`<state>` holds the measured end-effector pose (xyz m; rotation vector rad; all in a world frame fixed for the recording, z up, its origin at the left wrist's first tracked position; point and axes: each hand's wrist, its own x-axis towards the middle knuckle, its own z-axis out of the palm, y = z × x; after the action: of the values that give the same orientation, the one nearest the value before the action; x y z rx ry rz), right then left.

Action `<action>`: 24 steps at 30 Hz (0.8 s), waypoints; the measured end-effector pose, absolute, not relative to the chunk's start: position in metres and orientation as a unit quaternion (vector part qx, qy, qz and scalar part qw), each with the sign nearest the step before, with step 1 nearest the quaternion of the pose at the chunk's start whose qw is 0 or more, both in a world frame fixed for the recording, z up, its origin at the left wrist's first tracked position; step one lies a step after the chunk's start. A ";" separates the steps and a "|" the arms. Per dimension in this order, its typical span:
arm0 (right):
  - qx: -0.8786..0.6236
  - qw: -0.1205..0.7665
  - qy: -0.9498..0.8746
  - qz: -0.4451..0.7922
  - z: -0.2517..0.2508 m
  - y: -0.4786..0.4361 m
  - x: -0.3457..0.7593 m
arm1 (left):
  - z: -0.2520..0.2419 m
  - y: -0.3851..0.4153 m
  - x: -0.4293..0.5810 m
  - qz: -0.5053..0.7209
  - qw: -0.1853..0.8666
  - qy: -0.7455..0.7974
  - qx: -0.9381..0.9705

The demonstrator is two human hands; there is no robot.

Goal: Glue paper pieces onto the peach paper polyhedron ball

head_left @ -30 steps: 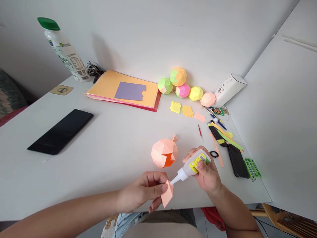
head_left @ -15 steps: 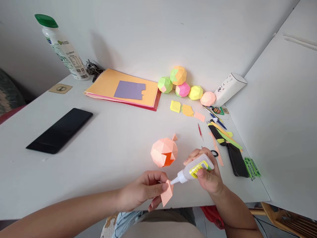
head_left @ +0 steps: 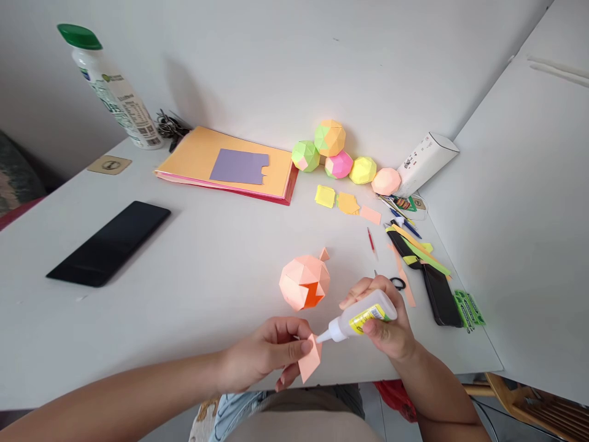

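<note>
Near the table's front edge, my left hand pinches a folded peach paper piece between thumb and fingers. My right hand is wrapped round a glue bottle with a yellow label, tilted so its white nozzle points left. The nozzle tip is at the upper edge of the paper piece; whether glue is coming out is too small to tell. Just beyond my hands sits a faceted peach paper ball with an opening that shows orange inside. A small folded peach triangle is behind it.
Several finished paper balls line the wall beside a white box. Paper squares, a red pen, scissors and a black phone-like object lie to the right. A paper stack, a black tablet and a bottle are left.
The glue bottle has tipped very slightly in my right hand, its nozzle still at the paper piece. The whole view has shifted a little; the left hand keeps its hold.
</note>
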<state>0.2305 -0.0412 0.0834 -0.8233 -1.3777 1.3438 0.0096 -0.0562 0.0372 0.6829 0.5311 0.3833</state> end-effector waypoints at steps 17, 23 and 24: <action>-0.288 0.459 -0.574 0.614 0.086 -0.034 0.235 | 0.036 -0.057 0.010 0.209 0.892 0.231 0.327; -0.267 0.480 -0.596 0.586 0.085 -0.036 0.234 | 0.037 -0.056 0.009 0.203 0.897 0.228 0.321; -0.261 0.477 -0.601 0.586 0.084 -0.037 0.234 | 0.037 -0.056 0.009 0.203 0.896 0.231 0.321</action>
<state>0.2339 -0.0365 0.0841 -0.6384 -1.4691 1.4310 0.0088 -0.0560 0.0368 0.6655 0.4782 0.4208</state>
